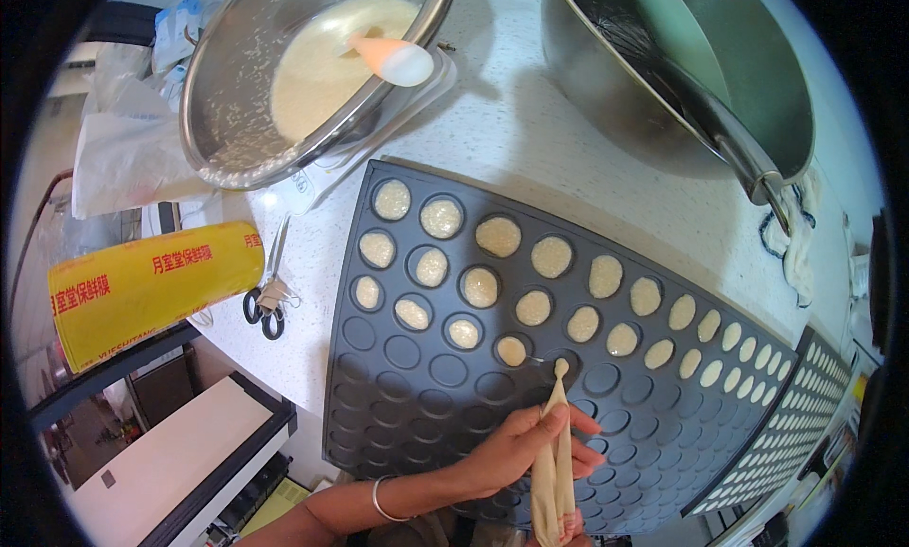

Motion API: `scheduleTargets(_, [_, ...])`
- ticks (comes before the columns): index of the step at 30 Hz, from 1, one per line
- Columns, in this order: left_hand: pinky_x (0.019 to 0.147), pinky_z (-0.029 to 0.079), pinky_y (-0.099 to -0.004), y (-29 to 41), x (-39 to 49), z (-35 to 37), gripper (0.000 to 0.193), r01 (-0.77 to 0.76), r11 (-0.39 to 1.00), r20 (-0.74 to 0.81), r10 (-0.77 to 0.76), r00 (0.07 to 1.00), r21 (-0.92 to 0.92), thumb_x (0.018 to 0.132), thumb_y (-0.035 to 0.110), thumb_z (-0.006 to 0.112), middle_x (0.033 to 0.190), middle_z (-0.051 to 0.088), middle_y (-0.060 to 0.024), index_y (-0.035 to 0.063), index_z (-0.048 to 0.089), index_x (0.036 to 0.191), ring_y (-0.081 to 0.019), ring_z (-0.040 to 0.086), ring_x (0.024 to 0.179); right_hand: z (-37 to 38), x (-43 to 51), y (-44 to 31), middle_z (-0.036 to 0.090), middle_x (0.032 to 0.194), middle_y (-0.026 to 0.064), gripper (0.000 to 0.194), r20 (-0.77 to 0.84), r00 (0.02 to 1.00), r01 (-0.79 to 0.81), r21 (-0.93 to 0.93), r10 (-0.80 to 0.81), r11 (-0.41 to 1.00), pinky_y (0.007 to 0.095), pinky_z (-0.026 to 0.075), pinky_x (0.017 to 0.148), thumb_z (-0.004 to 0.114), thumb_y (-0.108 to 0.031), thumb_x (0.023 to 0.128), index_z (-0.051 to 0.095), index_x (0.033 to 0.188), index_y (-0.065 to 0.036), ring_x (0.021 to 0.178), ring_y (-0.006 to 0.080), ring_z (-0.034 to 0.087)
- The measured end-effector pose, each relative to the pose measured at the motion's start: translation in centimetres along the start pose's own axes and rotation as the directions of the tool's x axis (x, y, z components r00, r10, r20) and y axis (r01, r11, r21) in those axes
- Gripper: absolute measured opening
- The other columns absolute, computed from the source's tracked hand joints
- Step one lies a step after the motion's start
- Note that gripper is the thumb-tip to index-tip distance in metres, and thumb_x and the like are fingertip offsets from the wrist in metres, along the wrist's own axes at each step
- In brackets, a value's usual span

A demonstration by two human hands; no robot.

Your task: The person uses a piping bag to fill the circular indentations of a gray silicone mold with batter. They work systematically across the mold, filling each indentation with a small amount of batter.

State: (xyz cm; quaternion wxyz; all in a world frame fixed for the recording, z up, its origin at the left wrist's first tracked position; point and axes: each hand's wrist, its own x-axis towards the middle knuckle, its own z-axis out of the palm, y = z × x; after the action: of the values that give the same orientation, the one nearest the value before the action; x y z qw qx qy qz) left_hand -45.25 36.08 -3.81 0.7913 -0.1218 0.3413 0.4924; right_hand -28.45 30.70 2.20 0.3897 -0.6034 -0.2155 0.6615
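Observation:
My left hand (pixel 536 440) grips a piping bag (pixel 552 476) of cream-coloured batter a little behind its tip. A blob of batter shows at the tip, over a round cavity in a dark grey baking mat or tray (pixel 469 405). Batter discs (pixel 532 308) fill the cavities of the far rows, while the cavities nearer to me are bare. A thin thread of batter runs from the tip to the disc on its left. At the bottom edge of the picture my right hand (pixel 579 536) holds the bag's rear end; most of this hand is cut off.
A steel bowl (pixel 234 114) of batter with an orange-and-white-handled utensil (pixel 394 59) stands on a kitchen scale (pixel 302 192). A large steel pot (pixel 603 100) holds a whisk (pixel 717 121). Scissors (pixel 271 291) and a yellow cling film roll (pixel 160 291) lie left. A second filled tray (pixel 781 419) is right.

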Motion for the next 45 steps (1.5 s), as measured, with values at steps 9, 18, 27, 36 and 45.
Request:
scheduleTargets(9, [0.070,0.049,-0.0324,0.6,-0.3,0.1,0.048,0.029,0.999,-0.020,-0.029,0.999,0.015,0.092,0.040,0.023,0.081,0.059,-0.0185,-0.0006,0.043,0.108,-0.0220,0.059,0.073,-0.3,-0.2,0.9,0.053,0.097,0.0155,0.047,-0.154,0.979,-0.051,0.446,0.133,0.893,0.0448,0.026,0.093,0.026,-0.042,0.091,0.045,0.060,-0.011,0.099,0.0299,0.045])
scheduleTargets(18, [0.097,0.033,-0.0356,-1.3,-0.3,1.5,0.053,-0.253,0.964,0.183,0.234,0.955,0.083,0.084,0.013,0.052,0.124,0.042,-0.0188,-0.0024,0.022,0.125,-0.0247,0.041,0.116,-0.7,2.6,0.5,0.050,0.112,0.0165,0.040,0.172,0.972,-0.232,0.594,0.159,0.770,0.0457,0.026,0.097,0.032,-0.037,0.091,0.053,0.085,-0.004,0.108,0.0307,0.043])
scheduleTargets(27, [0.095,0.035,-0.0376,-2.9,1.3,2.1,0.040,-0.129,0.992,0.152,0.127,0.980,0.000,0.090,0.018,0.039,0.121,0.044,-0.0188,-0.0041,0.029,0.122,-0.0260,0.044,0.113,-2.1,1.6,0.9,0.054,0.098,0.0149,0.034,-0.168,0.986,0.002,-0.091,-0.017,0.996,0.0449,0.030,0.092,0.032,-0.032,0.091,0.049,0.077,-0.006,0.100,0.0294,0.047])
scheduleTargets(36, [0.084,0.045,-0.0322,-2.2,2.0,2.3,0.045,0.016,1.000,0.045,-0.017,0.999,0.007,0.093,0.034,0.028,0.106,0.054,-0.0189,-0.0044,0.040,0.113,-0.0218,0.055,0.095,-3.6,0.9,0.7,0.052,0.095,0.0142,0.052,-0.034,0.998,0.068,0.341,-0.060,0.938,0.0481,0.027,0.091,0.030,-0.041,0.090,0.035,0.047,-0.012,0.098,0.0265,0.047])
scheduleTargets(45, [0.070,0.049,-0.0325,-2.0,2.1,2.8,0.046,0.055,0.998,-0.066,-0.053,0.996,0.034,0.092,0.039,0.026,0.085,0.060,-0.0194,-0.0011,0.044,0.104,-0.0227,0.060,0.076,-1.5,0.1,-1.5,0.047,0.088,0.0178,0.056,-0.148,0.989,-0.019,0.054,0.027,0.998,0.0406,0.027,0.087,0.030,-0.049,0.088,0.038,0.047,-0.011,0.088,0.0259,0.042])
